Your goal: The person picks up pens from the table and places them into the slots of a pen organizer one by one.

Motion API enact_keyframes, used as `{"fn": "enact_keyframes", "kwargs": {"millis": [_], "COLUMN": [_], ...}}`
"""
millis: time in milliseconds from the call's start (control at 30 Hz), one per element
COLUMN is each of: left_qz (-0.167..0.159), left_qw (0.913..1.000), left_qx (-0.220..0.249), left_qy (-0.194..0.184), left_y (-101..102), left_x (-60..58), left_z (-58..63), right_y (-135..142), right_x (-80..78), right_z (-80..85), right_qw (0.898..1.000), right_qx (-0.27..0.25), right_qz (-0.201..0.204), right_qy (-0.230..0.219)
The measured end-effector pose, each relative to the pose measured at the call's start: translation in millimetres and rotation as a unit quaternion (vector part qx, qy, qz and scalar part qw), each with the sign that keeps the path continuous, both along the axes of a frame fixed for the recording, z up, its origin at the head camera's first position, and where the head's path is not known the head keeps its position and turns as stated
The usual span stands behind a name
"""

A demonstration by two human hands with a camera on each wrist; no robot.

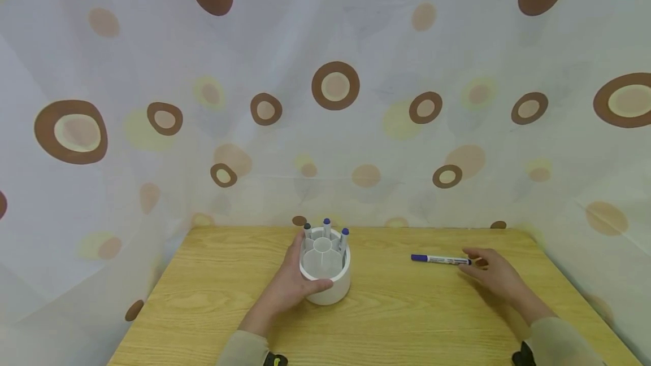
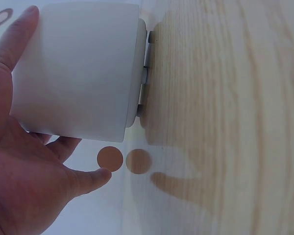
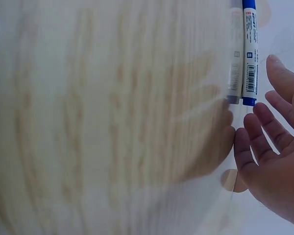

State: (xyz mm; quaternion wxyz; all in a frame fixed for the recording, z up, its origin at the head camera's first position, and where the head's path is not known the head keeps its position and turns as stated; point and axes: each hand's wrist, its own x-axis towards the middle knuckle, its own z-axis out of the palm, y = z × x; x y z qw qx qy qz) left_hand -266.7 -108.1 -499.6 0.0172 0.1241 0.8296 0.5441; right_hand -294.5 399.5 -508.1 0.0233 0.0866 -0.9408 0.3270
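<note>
A white round pen holder (image 1: 329, 292) with several compartments stands upright on the table. My left hand (image 1: 291, 280) grips it around its left side, thumb across the front and fingers going behind it. In the left wrist view the thumb (image 2: 17, 36) lies along the white wall of the holder (image 2: 78, 68). Three markers stand in the back and side compartments: one dark-capped marker (image 1: 307, 230), one blue-capped marker (image 1: 327, 227) and another blue-capped marker (image 1: 344, 239). On the right, a white and blue marker (image 1: 441, 260) lies flat. My right hand (image 1: 495, 275) is at its right end, thumb and fingers apart around the tip.
The light wood table (image 1: 391, 321) ends at the back against a hanging cloth (image 1: 376, 129) with brown and beige spots. The same cloth hangs along both sides. In the right wrist view the glossy tabletop (image 3: 112, 122) mirrors the marker and fingers.
</note>
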Motion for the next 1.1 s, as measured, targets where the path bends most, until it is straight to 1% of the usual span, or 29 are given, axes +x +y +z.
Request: {"fn": "enact_keyframes", "kwargs": {"millis": [300, 600, 900, 1100], "left_qz": [-0.004, -0.003, 0.001, -0.002], "left_qw": [1.0, 1.0, 1.0, 0.9999], "left_qx": [0.006, 0.004, 0.0, 0.003], "left_qy": [0.002, 0.005, 0.006, 0.011], "left_y": [-0.3, 0.0, -0.4, -0.4], "left_x": [-1.0, -0.2, 3.2, 3.5], "left_z": [-1.9, -0.6, 3.0, 3.8], "right_y": [4.3, 4.3, 7.6, 9.2], "right_x": [-2.3, -2.5, -7.8, -7.0], "right_z": [-7.4, -6.4, -9.4, -9.8], "right_qw": [1.0, 1.0, 1.0, 1.0], "right_qx": [-0.019, -0.008, 0.014, 0.023], "right_qz": [-0.002, -0.005, -0.006, -0.01], "right_qy": [-0.012, -0.018, 0.001, -0.001]}}
